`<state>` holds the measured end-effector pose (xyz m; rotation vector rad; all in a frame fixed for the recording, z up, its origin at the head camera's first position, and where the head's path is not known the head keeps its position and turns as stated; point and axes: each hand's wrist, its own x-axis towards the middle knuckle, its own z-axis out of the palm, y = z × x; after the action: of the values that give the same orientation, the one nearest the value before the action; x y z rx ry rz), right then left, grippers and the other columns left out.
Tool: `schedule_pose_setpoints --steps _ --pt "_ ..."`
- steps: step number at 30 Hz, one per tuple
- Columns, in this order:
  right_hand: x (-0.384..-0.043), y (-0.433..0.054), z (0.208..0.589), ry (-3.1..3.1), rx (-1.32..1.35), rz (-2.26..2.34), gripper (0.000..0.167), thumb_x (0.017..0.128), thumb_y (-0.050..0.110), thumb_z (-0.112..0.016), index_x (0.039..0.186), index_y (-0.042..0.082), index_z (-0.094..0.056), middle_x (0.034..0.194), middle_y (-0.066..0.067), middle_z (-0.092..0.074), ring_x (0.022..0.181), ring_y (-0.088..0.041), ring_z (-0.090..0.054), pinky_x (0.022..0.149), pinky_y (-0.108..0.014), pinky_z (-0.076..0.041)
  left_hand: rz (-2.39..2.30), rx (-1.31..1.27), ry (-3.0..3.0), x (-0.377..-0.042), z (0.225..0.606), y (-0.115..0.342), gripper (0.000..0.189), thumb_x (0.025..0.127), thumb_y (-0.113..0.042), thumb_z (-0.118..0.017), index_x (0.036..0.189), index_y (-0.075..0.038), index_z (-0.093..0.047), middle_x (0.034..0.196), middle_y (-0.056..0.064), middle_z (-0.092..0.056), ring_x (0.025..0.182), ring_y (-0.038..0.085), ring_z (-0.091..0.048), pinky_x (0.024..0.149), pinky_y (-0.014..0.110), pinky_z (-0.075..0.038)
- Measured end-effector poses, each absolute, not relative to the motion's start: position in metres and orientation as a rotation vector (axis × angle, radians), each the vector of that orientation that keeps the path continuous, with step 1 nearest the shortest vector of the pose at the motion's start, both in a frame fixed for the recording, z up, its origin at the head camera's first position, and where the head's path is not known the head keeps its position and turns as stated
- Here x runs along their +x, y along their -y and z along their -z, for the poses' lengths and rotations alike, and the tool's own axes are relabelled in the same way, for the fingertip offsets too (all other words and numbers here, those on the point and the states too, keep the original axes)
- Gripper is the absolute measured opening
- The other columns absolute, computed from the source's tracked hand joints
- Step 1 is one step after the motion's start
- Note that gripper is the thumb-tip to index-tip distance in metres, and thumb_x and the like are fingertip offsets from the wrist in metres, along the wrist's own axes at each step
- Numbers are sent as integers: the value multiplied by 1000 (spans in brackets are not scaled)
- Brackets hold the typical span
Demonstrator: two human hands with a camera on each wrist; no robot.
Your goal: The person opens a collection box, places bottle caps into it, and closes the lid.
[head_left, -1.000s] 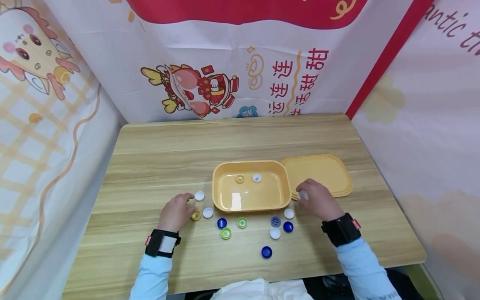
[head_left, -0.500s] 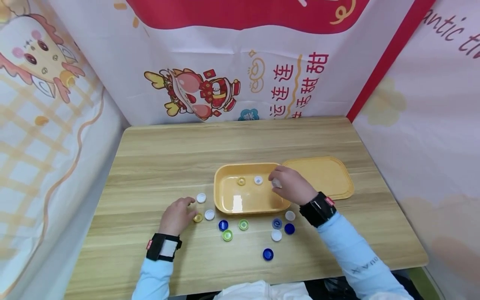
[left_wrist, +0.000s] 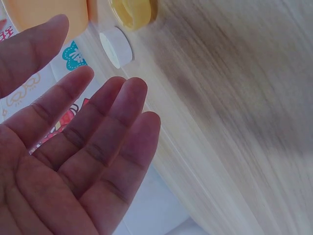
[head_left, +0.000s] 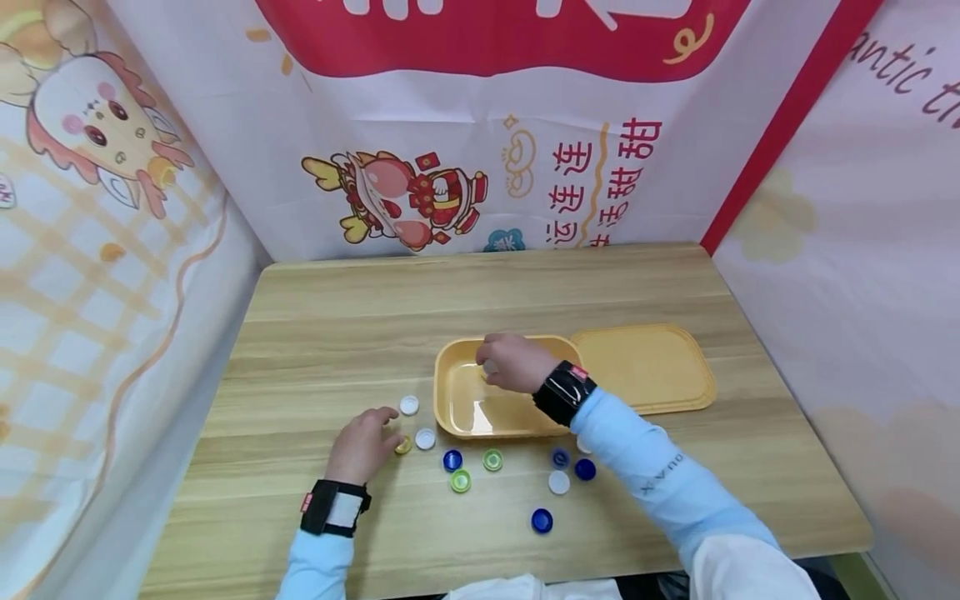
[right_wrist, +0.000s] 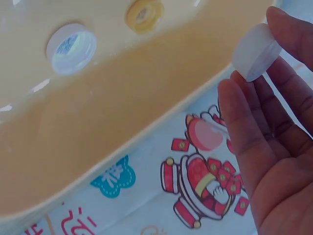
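Note:
My right hand (head_left: pixel 516 363) is over the yellow box (head_left: pixel 454 417), pinching a white bottle cap (right_wrist: pixel 256 53) between thumb and fingers. Inside the box, the right wrist view shows another white cap (right_wrist: pixel 72 49) and a yellow cap (right_wrist: pixel 144 15); in the head view the hand covers most of them. My left hand (head_left: pixel 363 446) hovers over the table at the left with its fingers loosely extended and holds nothing. Its fingertips are close to a gold-yellow cap (head_left: pixel 403 444), and two white caps, one farther back (head_left: pixel 408 405) and one beside the box (head_left: pixel 425 439), lie near it.
Blue caps (head_left: pixel 542 521), green caps (head_left: pixel 461 481) and a white cap (head_left: pixel 558 482) are scattered in front of the box. A flat yellow lid (head_left: pixel 651 367) lies right of the box. Printed cloth (head_left: pixel 405 100) hangs behind the wooden table (head_left: pixel 337 308).
My right hand has carried the white cap leftward from beside the lid to above the box. The left hand has stayed by the gold-yellow cap. The head view has shifted slightly.

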<state>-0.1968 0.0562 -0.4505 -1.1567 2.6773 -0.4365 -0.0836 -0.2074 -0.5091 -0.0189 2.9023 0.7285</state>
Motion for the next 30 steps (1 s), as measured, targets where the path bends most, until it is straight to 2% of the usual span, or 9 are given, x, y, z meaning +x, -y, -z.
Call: schedule_pose_setpoints --steps 7,11,15,24,30 --pt "-212 -30 477 -2622 -1190 370 24 79 8 -75 103 4 -72 102 -7 -68 94 -21 -64 83 -33 -52 -739 -20 -2909 -82 508 207 38 81 -14 -79 115 -1 -67 112 20 -66 104 36 -62 87 50 -50" --pt "-214 -19 486 -2619 -1202 310 13 79 7 -70 92 9 -72 91 0 -67 81 -16 -61 72 -29 -51 -737 -18 -2911 -81 509 208 37 81 -13 -80 114 -2 -67 112 20 -66 103 36 -62 87 50 -50" --pt "-215 -11 491 -2622 -1201 313 6 78 4 -69 81 10 -69 78 0 -61 68 -15 -53 62 -29 -46 -742 -20 -2914 -78 510 209 37 80 -12 -80 114 -2 -67 111 19 -66 103 35 -63 86 50 -51" --pt "-221 1 516 -2645 -1197 213 7 85 8 -69 81 14 -69 73 4 -57 65 -13 -52 60 -25 -45 -726 -21 -2929 -73 515 211 35 79 -13 -81 111 -4 -69 107 16 -68 100 32 -64 85 47 -51" --pt "-221 6 516 -2684 -1238 167 8 83 7 -71 87 14 -70 80 3 -61 72 -14 -58 67 -26 -50 -713 -28 -2937 -73 518 213 35 79 -14 -81 110 -4 -69 106 16 -68 99 32 -64 85 47 -51"
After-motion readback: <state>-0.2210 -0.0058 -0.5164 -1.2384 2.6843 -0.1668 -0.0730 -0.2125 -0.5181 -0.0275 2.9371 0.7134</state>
